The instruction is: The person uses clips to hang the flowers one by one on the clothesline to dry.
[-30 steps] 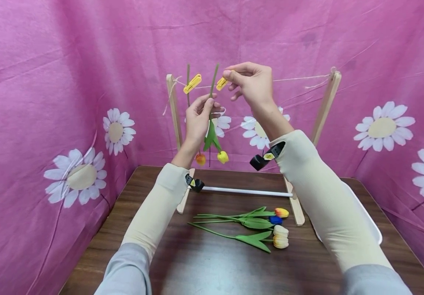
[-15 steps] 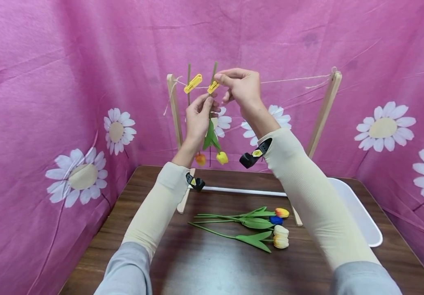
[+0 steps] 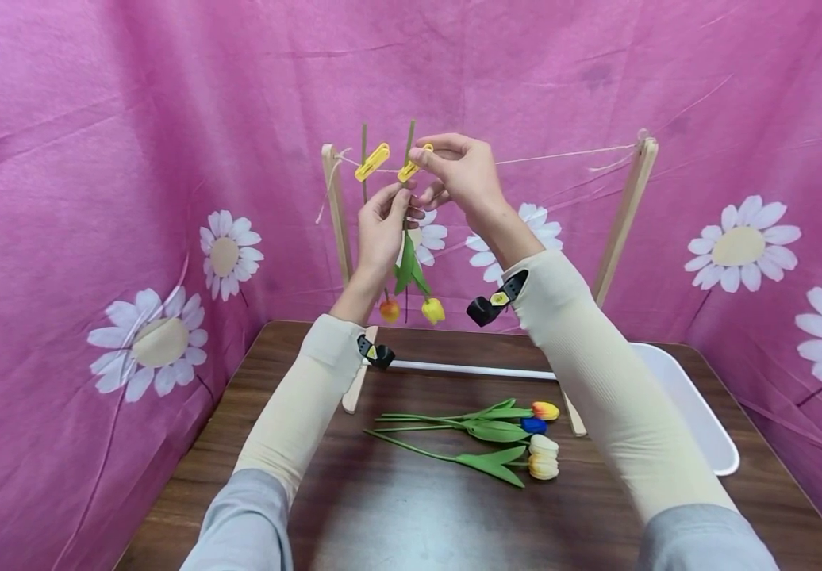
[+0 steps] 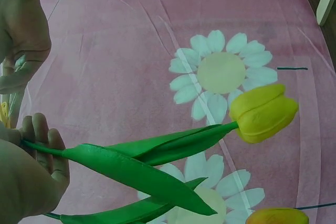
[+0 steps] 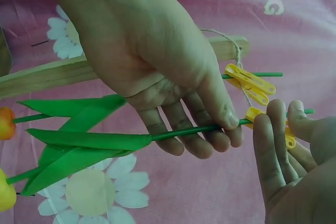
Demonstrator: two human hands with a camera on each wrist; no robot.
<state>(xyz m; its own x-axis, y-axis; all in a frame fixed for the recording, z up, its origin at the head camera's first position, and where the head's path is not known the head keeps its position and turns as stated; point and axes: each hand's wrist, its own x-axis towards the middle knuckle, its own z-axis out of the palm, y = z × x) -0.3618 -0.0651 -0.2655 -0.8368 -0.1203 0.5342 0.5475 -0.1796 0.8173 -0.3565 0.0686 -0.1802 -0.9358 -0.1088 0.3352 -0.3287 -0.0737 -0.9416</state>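
Note:
My left hand point(image 3: 381, 230) pinches the green stem of a yellow tulip point(image 3: 433, 310), which hangs head down beside the string point(image 3: 547, 158). With thumb and fingers my right hand point(image 3: 464, 174) grips a yellow clothespin point(image 3: 406, 172) at that stem, just above the left hand. In the right wrist view the clothespin's nose point(image 5: 254, 113) meets the stem at the string; part of it hides behind the fingers. To the left, another yellow clothespin point(image 3: 372, 162) holds an orange tulip point(image 3: 389, 309) on the string, also head down.
Two wooden posts point(image 3: 625, 214) carry the string, and a white rod point(image 3: 475, 369) joins their feet. Several tulips point(image 3: 489, 432) lie on the brown table point(image 3: 411, 523). A white tray point(image 3: 718, 444) stands at the right, partly behind the right sleeve. Pink cloth surrounds the table.
My right hand has moved left, bringing the clothespin from beside the stem onto it. The left hand has stayed nearly in place with the yellow tulip.

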